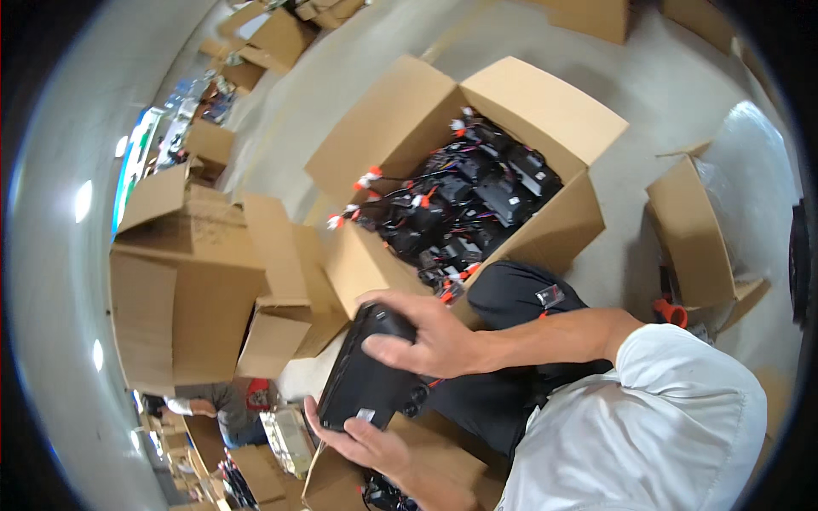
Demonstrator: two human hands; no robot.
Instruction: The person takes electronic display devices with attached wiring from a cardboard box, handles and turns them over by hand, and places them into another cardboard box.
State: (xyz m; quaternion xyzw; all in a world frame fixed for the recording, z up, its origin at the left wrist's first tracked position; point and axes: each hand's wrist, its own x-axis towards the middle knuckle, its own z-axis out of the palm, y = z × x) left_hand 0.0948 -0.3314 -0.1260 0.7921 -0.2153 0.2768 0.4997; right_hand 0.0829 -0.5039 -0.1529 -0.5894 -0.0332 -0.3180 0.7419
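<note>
Both hands grip a flat black rectangular case (pixel 362 379), tilted in front of me, with a small white label and a round black part near one end. My right hand (pixel 434 336) is closed on its upper end, thumb across the face. At the lower end, my left hand (pixel 366 447) supports it, thumb over the edge near the label. A thin red wire shows beside the case. Beyond my knee, an open cardboard box (pixel 575 217) holds a pile of black cased units (pixel 503 192) with wires and orange-and-white connectors.
On the left stands another open cardboard box (pixel 213 315). A carton (pixel 694 230) with clear plastic wrap (pixel 750 162) is on the right, with an orange tubular part (pixel 671 312) beside it. A person (pixel 234 413) is at the lower left. Below my hands is another carton (pixel 336 481).
</note>
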